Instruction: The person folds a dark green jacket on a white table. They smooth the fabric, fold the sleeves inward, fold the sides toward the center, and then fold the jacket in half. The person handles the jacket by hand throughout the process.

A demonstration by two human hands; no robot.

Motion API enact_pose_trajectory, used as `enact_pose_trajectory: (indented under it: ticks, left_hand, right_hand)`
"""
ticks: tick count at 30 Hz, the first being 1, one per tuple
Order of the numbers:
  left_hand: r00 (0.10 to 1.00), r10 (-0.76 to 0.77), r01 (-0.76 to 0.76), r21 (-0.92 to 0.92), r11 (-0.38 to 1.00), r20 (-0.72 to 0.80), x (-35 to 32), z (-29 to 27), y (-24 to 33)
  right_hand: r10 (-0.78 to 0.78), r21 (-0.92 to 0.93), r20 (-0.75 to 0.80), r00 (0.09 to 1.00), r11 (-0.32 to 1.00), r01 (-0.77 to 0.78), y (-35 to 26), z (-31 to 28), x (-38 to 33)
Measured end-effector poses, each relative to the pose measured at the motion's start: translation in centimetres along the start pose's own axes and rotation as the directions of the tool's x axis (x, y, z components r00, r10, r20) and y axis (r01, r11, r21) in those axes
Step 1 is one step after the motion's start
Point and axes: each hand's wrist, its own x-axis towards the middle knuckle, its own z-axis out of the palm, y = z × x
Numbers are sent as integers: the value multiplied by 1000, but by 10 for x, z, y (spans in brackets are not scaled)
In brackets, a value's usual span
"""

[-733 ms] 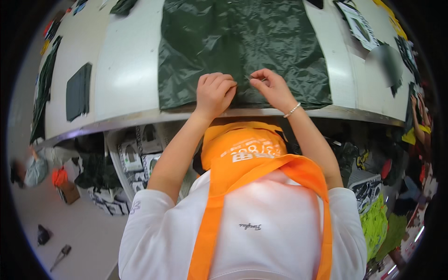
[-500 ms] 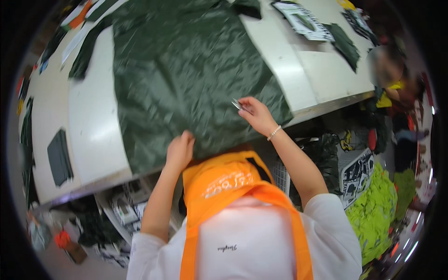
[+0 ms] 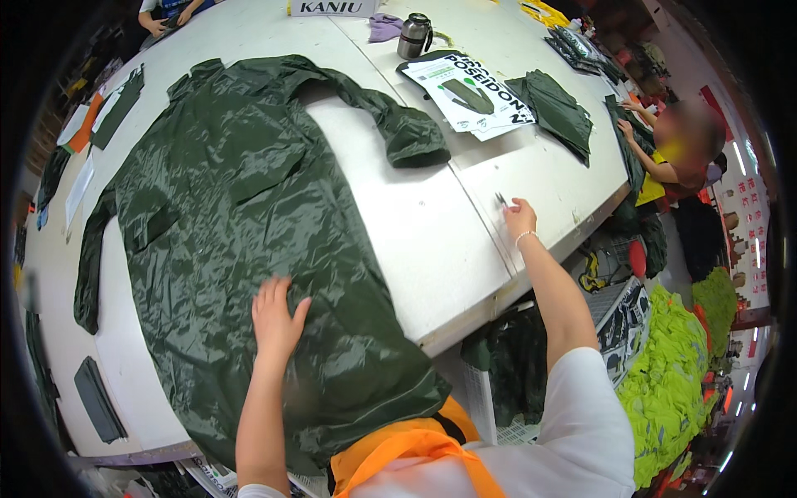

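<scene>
A long dark green raincoat (image 3: pixel 224 207) with a shiny surface lies spread over the white table, its lower hem hanging past the near edge toward my orange apron. My left hand (image 3: pixel 278 319) rests on the lower part of the coat, palm down, fingers apart. Off to the right of the coat, my right hand (image 3: pixel 520 217) is over the white tabletop. Its fingers close on small metal thread snips (image 3: pixel 501 200), whose points face away from me. One coat sleeve (image 3: pixel 415 137) bends out to the right, and the other sleeve (image 3: pixel 93 274) hangs down the left side.
Printed sheets (image 3: pixel 469 98), a folded green garment (image 3: pixel 558 112) and a steel flask (image 3: pixel 414 36) stand or lie toward the far right. A folded dark piece (image 3: pixel 100 398) is at near left. Lime garments (image 3: pixel 672 382) are heaped below right. Co-workers are at the far left and right.
My left hand has gone from closed fingers near the hem to lying spread on the coat. My right hand has moved right, off the coat, still with the snips. The view takes in more table.
</scene>
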Motion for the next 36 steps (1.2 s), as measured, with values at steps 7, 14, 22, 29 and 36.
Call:
enact_pose_trajectory:
  ticks: [7, 14, 22, 29, 36]
  left_hand:
    - [973, -212, 182, 266, 947, 88, 14, 67, 25]
    - [920, -274, 200, 268, 943, 279, -82, 1, 39]
    - [799, -598, 583, -157, 797, -66, 125, -34, 15]
    - [815, -561, 499, -670, 550, 146, 209, -18, 36]
    - [963, -269, 166, -843, 512, 26, 9, -235, 113]
  right_hand:
    - [-203, 53, -160, 966, 975, 214, -24, 58, 163]
    - [-470, 235, 335, 817, 881, 410, -84, 41, 138]
    - [-359, 291, 846, 394, 931, 222, -256, 140, 107]
    - [-550, 538, 809, -210, 835, -116, -320, 117, -114]
    - [-471, 635, 770, 431, 635, -441, -228, 202, -212]
